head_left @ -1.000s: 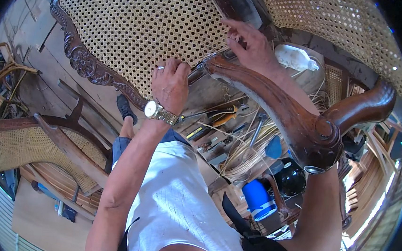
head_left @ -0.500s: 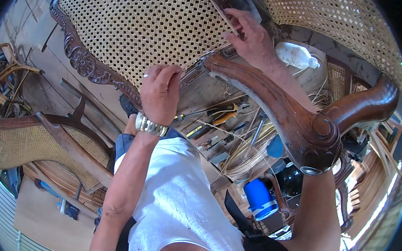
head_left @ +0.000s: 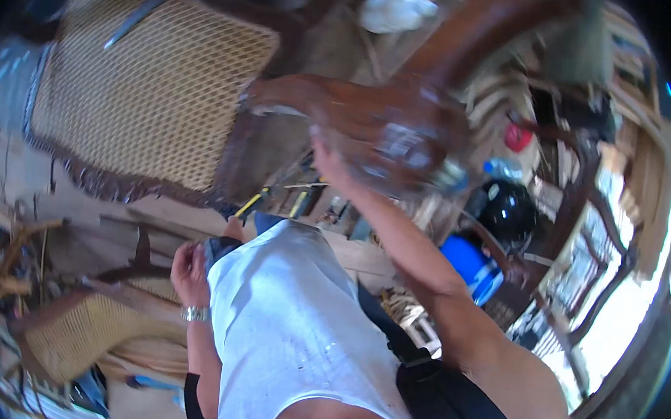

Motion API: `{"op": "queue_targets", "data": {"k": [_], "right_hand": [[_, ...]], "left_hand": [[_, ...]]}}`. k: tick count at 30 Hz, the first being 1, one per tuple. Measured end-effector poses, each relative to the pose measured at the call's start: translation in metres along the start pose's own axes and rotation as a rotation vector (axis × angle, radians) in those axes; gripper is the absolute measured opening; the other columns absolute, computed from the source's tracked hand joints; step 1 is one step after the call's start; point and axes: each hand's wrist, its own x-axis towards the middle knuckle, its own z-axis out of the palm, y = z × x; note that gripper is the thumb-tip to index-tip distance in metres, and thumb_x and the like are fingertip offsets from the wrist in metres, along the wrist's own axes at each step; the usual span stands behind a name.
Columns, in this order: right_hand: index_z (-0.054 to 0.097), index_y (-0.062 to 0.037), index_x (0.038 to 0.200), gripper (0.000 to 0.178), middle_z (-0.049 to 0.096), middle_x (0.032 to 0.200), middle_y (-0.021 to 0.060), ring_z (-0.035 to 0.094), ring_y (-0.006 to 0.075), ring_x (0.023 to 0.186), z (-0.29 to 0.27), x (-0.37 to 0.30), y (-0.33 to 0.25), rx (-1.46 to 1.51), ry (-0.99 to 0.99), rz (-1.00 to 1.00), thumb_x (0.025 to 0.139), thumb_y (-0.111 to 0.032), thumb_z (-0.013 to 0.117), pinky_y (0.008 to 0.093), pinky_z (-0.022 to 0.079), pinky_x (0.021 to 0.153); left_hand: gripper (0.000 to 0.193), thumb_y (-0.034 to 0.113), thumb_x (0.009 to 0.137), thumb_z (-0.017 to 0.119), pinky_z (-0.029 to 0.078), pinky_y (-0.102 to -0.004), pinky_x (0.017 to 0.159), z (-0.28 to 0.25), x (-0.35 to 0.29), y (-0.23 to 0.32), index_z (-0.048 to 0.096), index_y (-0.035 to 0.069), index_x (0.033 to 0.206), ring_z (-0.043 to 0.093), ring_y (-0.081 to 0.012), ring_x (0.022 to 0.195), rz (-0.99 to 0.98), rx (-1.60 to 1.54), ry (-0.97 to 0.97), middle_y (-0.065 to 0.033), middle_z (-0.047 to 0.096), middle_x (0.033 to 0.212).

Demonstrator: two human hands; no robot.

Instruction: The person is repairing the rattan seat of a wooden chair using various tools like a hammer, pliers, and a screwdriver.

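A carved dark wooden chair with a woven cane panel point(head_left: 148, 92) lies on its side in front of me. Its thick curved leg point(head_left: 342, 123) extends to the right, smeared by motion. My right hand point(head_left: 329, 166) is below that leg, close to the hand tools on the floor; its fingers are partly hidden and blurred. At my left knee, my left hand point(head_left: 191, 273) has curled fingers, and whatever they may hold is hidden. A silver watch point(head_left: 195, 313) is on my left wrist. A flat narrow strip point(head_left: 150, 10) lies across the cane panel.
Yellow-and-black handled tools point(head_left: 253, 201) lie near my knees. A white plastic bottle point(head_left: 398, 12) is beyond the leg. On the right are a blue container point(head_left: 469, 267) and a shiny black round object point(head_left: 506, 215). Another cane chair point(head_left: 93, 332) stands at lower left.
My left hand has left the cane panel and come back to my knee. My right hand has moved from the frame's edge to below the leg. The view has shifted and blurred.
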Motion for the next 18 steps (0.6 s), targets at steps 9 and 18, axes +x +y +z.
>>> {"op": "queue_targets", "data": {"k": [9, 18], "right_hand": [[0.044, -0.0077, 0.155, 0.062, 0.060, 0.134, 0.0237, 0.062, 0.0415, 0.116, -0.095, -0.136, 0.019, -0.253, 0.812, 0.290, 0.098, -0.020, 0.064, 0.0504, 0.051, 0.103], [0.069, -0.0098, 0.124, 0.039, 0.072, 0.115, 0.0276, 0.068, 0.0463, 0.113, -0.169, -0.108, 0.206, -0.465, 0.576, 0.689, 0.095, -0.037, 0.071, 0.0521, 0.054, 0.097]], "left_hand": [[0.013, 0.008, 0.100, 0.073, 0.052, -0.0224, 0.068, -0.080, 0.034, -0.039, 0.071, 0.004, 0.112, 0.063, -0.0074, 0.080, -0.028, 0.010, -0.151, 0.0012, 0.071, 0.097], [0.012, 0.006, 0.101, 0.071, 0.053, -0.0234, 0.075, -0.153, 0.047, -0.047, 0.071, 0.004, 0.112, 0.064, -0.0057, 0.083, 0.002, 0.103, -0.133, 0.0019, 0.072, 0.096]]}}
